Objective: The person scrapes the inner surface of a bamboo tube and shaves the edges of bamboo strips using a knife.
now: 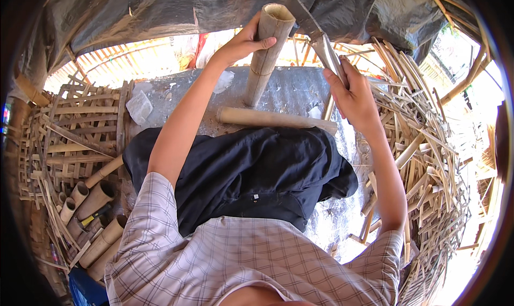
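My left hand [243,45] is wrapped round the upper part of a thick bamboo tube [262,65], its thumb across the front. The tube stands nearly upright, its hollow cut end at the top and its lower end on the grey ground sheet. My right hand [353,97] grips the handle of a machete [324,46]. Its blade slants up to the left, close to the tube's top rim; I cannot tell whether they touch. In front of my crossed legs, a second bamboo length [273,117] lies crosswise.
Split bamboo strips [423,140] are heaped along my right. On my left are a woven bamboo panel [80,127] and several cut bamboo tubes [101,196]. A pale lump [140,108] rests on the sheet [184,100]. Dark plastic sheeting [160,12] hangs low ahead.
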The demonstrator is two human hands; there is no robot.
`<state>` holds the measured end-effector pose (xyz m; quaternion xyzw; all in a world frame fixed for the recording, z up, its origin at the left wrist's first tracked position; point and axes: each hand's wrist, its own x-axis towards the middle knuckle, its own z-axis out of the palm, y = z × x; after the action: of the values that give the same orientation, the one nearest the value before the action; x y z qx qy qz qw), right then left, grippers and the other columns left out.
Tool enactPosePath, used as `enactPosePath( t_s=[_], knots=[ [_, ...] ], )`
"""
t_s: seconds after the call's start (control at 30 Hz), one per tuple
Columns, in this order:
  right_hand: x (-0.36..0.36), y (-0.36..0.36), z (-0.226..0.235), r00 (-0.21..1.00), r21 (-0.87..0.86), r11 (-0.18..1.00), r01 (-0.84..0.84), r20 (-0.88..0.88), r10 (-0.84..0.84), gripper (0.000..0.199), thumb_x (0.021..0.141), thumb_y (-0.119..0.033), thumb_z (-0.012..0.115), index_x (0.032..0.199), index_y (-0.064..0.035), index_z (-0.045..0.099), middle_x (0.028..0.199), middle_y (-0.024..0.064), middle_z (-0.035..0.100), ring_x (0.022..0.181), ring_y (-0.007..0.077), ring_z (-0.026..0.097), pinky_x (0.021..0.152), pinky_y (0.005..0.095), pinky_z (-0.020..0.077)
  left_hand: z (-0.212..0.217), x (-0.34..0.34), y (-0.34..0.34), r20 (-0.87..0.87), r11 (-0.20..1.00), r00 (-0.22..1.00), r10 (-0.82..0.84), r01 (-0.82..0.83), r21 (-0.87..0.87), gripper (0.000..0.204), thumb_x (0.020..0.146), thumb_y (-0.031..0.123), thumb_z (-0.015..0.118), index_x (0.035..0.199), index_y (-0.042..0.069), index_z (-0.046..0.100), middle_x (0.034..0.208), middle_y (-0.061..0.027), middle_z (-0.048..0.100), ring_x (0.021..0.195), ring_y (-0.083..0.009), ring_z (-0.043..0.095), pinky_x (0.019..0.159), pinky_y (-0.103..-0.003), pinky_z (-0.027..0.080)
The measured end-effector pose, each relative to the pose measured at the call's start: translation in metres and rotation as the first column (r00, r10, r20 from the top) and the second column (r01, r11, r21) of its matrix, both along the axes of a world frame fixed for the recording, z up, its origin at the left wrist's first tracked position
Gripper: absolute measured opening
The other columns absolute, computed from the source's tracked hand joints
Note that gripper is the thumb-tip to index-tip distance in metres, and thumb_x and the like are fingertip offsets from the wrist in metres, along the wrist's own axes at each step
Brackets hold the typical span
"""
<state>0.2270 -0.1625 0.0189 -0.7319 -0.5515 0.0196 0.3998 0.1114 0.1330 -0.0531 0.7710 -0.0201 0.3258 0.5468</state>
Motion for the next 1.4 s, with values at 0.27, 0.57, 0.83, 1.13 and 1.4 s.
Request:
enactPosePath(
  t_s=[0.27,0.57,0.83,1.13,1.4],
  knots=[
    [-0.005,0.002,-0.001,0.999,0.022,1.0,0.011,0.044,-0.012,0.036,0.101,-0.027,0.066,0.088,0.0033,0.053,0.063,0.0189,0.051,0.054,0.0298,0.046,0.055,0.0434,0.038,-0.006,0.0,0.008,0.042,0.991,0.995,-0.088,0.092,-0.097,0.093,0.092,0.034,0.078,0.163,0.013,0.023,0.159,-0.0123,0.043,0.15,-0.0251,0.034,0.123,-0.041,0.028],
    [-0.006,0.006,0.001,0.997,0.027,0.999,0.028,0.076,-0.03,0.038,0.101,-0.028,0.067,0.086,0.0028,0.052,0.063,0.0187,0.052,0.054,0.03,0.046,0.055,0.0434,0.0381,-0.007,-0.004,0.007,0.069,0.987,0.995,-0.071,0.08,-0.141,0.091,0.092,0.032,0.079,0.163,0.014,0.025,0.156,-0.0102,0.046,0.149,-0.0238,0.036,0.124,-0.041,0.026],
    [-0.007,0.009,-0.002,0.999,0.066,0.998,0.024,0.033,-0.026,0.038,0.101,-0.029,0.067,0.085,0.0025,0.052,0.063,0.018,0.051,0.054,0.029,0.045,0.055,0.0434,0.0379,-0.007,-0.008,0.003,0.043,0.983,0.997,-0.069,0.075,-0.168,0.086,0.093,0.032,0.078,0.161,0.016,0.029,0.155,-0.0099,0.048,0.148,-0.024,0.037,0.123,-0.041,0.028],
    [-0.008,0.001,0.021,0.991,0.106,0.991,0.087,0.091,-0.096,0.04,0.101,-0.031,0.068,0.085,0.0023,0.052,0.06,0.0108,0.051,0.053,0.0178,0.043,0.051,0.0379,0.0355,-0.006,-0.007,-0.002,0.028,0.986,0.997,-0.075,0.078,-0.145,0.088,0.092,0.032,0.078,0.161,0.016,0.027,0.156,-0.0095,0.046,0.15,-0.0245,0.035,0.123,-0.041,0.028],
    [-0.01,0.003,-0.003,0.902,-0.029,0.971,0.238,0.377,-0.21,0.036,0.105,-0.027,0.06,0.118,0.0047,0.053,0.077,0.0243,0.064,0.066,0.0364,0.064,0.059,0.0478,0.0501,-0.008,0.002,-0.001,0.037,0.979,0.994,-0.104,0.109,-0.17,0.087,0.092,0.029,0.079,0.162,0.013,0.028,0.156,-0.0085,0.046,0.148,-0.0229,0.037,0.122,-0.039,0.027]
  ],
)
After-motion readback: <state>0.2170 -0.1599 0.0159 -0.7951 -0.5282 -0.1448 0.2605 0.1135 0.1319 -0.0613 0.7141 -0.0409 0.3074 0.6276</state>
